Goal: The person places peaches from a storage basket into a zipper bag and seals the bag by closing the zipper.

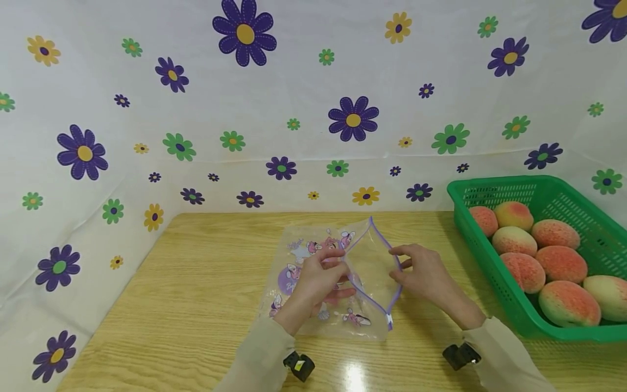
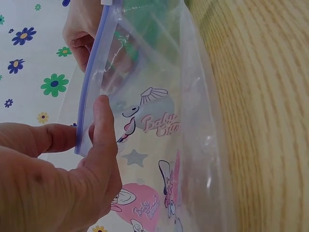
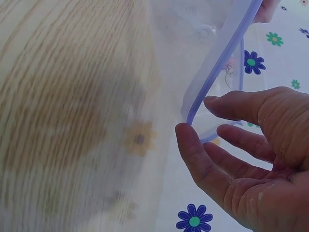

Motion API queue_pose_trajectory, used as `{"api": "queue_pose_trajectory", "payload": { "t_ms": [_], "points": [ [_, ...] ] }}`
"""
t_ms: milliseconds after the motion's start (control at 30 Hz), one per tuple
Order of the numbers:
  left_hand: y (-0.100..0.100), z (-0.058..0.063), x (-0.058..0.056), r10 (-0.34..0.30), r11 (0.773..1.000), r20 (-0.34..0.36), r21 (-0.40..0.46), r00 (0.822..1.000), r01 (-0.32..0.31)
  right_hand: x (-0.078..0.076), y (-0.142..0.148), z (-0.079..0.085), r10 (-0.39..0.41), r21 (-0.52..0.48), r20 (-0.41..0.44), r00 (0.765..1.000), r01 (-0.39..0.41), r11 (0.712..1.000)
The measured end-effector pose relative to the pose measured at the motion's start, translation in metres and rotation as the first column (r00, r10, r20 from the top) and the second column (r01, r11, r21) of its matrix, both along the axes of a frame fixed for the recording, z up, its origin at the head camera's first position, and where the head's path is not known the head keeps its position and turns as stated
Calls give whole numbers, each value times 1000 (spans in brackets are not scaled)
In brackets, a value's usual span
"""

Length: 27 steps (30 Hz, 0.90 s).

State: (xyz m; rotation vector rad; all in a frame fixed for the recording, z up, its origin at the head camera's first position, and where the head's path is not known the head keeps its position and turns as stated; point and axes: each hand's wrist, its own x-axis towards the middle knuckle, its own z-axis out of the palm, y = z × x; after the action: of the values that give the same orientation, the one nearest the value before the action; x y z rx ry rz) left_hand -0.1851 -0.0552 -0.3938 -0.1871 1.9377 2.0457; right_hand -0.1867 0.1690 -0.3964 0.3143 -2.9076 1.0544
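Note:
A clear plastic zip bag with pink and purple cartoon prints lies on the table, its purple-edged mouth spread into a diamond facing right. My left hand pinches the printed side's zip edge between thumb and fingers, as the left wrist view shows around the bag. On the opposite edge, my right hand pinches the purple strip between thumb and forefinger, its other fingers loosely bent. A white slider sits at the zip's near end. No contents show inside the bag.
A green slotted basket holding several red-and-yellow peaches stands to the right of my right hand. The wooden table ends at a white flower-print cloth behind and at the left.

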Motion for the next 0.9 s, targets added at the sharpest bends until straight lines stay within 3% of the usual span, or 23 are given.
{"api": "queue_pose_trajectory", "payload": {
  "t_ms": [533, 900],
  "points": [
    [-1, -3, 0, 17, 998, 5, 64, 1000, -17, 4, -2, 7, 27, 102, -74, 997, -20, 995],
    [-4, -4, -1, 30, 996, -3, 80, 1000, -30, 11, -3, 12, 134, 200, -190, 973, -95, 975]
  ]
}}
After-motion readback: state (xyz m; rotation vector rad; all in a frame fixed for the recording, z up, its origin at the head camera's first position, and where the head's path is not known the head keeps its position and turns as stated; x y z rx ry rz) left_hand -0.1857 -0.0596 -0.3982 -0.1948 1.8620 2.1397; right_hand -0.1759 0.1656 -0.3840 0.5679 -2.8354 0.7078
